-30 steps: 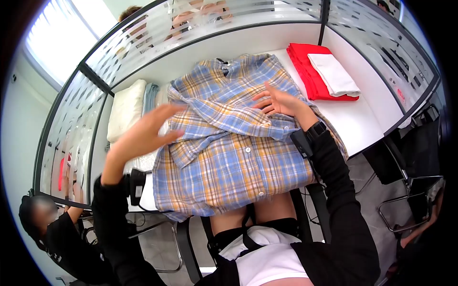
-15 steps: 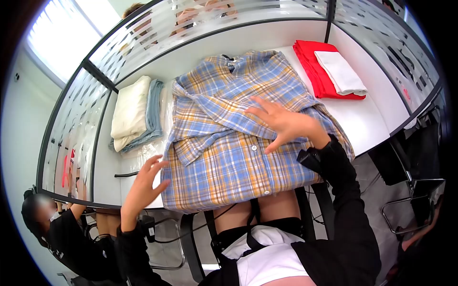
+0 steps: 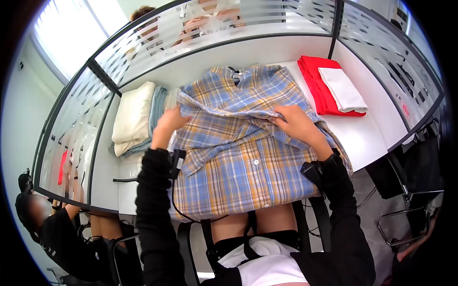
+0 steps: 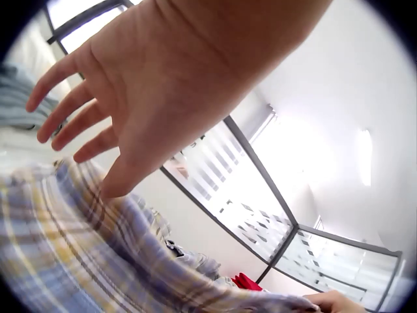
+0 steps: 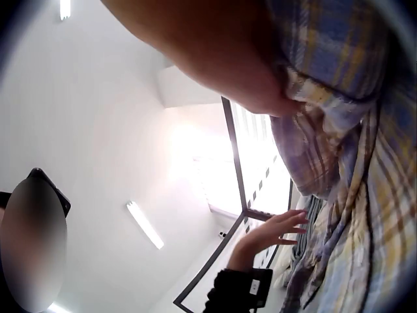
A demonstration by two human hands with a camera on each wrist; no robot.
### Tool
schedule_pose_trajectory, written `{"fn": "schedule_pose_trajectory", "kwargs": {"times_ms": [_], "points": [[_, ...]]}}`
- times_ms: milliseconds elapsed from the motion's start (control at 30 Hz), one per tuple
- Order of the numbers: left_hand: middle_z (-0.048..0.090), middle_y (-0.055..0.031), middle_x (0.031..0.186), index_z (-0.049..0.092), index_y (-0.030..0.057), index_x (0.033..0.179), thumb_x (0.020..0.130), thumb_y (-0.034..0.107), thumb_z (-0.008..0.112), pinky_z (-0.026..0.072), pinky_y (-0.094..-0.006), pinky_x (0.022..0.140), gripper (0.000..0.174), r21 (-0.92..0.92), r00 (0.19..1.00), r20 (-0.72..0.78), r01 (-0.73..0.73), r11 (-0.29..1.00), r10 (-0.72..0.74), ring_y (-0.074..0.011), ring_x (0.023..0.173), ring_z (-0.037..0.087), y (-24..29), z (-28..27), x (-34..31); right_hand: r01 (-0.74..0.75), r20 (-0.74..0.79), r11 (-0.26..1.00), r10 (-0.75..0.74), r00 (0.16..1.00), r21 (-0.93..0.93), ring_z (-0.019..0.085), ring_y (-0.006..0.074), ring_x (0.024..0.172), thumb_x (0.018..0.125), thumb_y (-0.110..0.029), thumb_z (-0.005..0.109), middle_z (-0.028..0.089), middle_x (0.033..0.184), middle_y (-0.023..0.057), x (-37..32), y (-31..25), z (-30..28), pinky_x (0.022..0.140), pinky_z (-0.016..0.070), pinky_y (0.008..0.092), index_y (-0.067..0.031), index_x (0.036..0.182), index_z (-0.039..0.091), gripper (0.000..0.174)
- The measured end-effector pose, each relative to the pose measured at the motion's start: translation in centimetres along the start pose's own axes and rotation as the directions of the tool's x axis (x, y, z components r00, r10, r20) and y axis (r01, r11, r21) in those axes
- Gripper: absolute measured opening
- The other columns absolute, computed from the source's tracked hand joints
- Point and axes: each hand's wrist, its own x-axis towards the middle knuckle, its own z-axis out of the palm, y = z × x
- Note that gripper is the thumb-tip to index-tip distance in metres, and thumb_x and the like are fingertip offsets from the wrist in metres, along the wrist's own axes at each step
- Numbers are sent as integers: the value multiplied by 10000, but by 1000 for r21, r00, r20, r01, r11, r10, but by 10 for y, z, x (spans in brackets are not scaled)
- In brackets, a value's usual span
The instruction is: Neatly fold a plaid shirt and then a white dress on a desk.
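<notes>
A blue and yellow plaid shirt (image 3: 224,176) lies buttoned on the table, collar at the far side, with its sleeves folded across the front. My right hand (image 3: 299,125) pinches a raised ridge of a sleeve (image 3: 234,113) right of the middle. In the right wrist view the gathered cloth (image 5: 319,150) bunches at that thumb, and its fingers are mostly hidden. Over the shirt's left edge is my left hand (image 3: 169,123). In the left wrist view this hand (image 4: 143,98) has its fingers spread, with the thumb tip overlapping the plaid cloth.
Folded cream (image 3: 133,114) and light blue cloths (image 3: 156,110) are stacked at the left. At the far right lies a folded red cloth (image 3: 312,78) with a white one (image 3: 341,90) on it. Low partitions (image 3: 214,55) surround the table. A person (image 3: 62,238) sits at the lower left.
My right hand has gone from hovering with spread fingers to pinching the sleeve, which now rises in a ridge. The left hand swung down toward me, then forward to the shirt's left edge.
</notes>
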Motion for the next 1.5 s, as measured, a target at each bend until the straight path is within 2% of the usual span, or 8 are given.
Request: {"fn": "schedule_pose_trajectory", "kwargs": {"times_ms": [100, 200, 300, 400, 467, 667, 1100, 1500], "points": [[497, -249, 1132, 513, -11, 1101, 710, 447, 653, 449, -408, 832, 618, -60, 981, -175, 78, 995, -88, -366, 1033, 519, -2, 35, -6, -264, 124, 924, 238, 963, 278, 576, 189, 580, 832, -203, 549, 602, 744, 116, 7, 6, -11, 587, 468, 319, -7, 884, 571, 204], [499, -236, 1080, 522, -18, 1044, 688, 441, 683, 451, -406, 804, 604, -224, 962, -244, 69, 972, -124, -361, 982, 533, -19, 62, -3, -516, 471, 43, 350, 810, 856, 574, 123, 616, 851, -213, 553, 620, 771, 45, 12, 2, -25, 620, 494, 244, 0, 907, 576, 221], [540, -193, 929, 533, -28, 931, 654, 383, 728, 453, -388, 709, 533, -444, 928, -315, 43, 895, -200, -322, 838, 560, -38, 79, 5, -201, 13, 454, 383, 924, 868, 587, 79, 710, 871, -209, 544, 610, 779, 35, -14, 13, -12, 631, 497, 194, 33, 991, 568, 271], [553, -176, 855, 520, -26, 850, 649, 319, 737, 447, -372, 661, 454, -557, 928, -304, 11, 831, -216, -301, 762, 557, -41, 76, -1, -555, 525, 326, 181, 831, 765, 573, 135, 748, 838, -252, 570, 626, 795, 83, 4, 97, -3, 660, 459, 223, 0, 960, 615, 284], [543, -160, 791, 496, -21, 800, 656, 233, 728, 432, -373, 624, 373, -524, 911, -382, -76, 848, -154, -297, 701, 537, -38, 73, -6, -482, 254, 848, 427, 868, 219, 578, 178, 739, 819, -295, 585, 628, 799, 111, 11, 80, 10, 659, 449, 258, 7, 893, 625, 314], [519, -161, 783, 463, -4, 792, 659, 157, 723, 417, -376, 635, 333, -445, 836, -543, -205, 871, -81, -311, 707, 521, -37, 78, -12, -503, 262, 849, 454, 852, 162, 572, 179, 729, 768, -407, 622, 620, 790, 132, 8, 68, 10, 652, 444, 304, 30, 976, 602, 485], [607, -179, 715, 654, -17, 648, 622, 209, 752, 467, -365, 611, 247, -468, 923, -342, -6, 884, -175, -298, 660, 595, -27, 63, -30, -451, 180, 888, 431, 884, 87, 563, 183, 652, 762, -424, 625, 604, 716, 129, 8, 58, 9, 591, 438, 309, 40, 932, 603, 494], [599, -158, 579, 647, -28, 650, 657, 153, 711, 457, -330, 544, 193, -515, 903, -408, -106, 851, -134, -264, 530, 593, -41, 69, -19, -500, 225, 853, 463, 858, 152, 576, 203, 746, 755, -433, 639, 616, 842, 162, 9, 68, 13, 662, 451, 297, 68, 1052, 558, 588]]}}
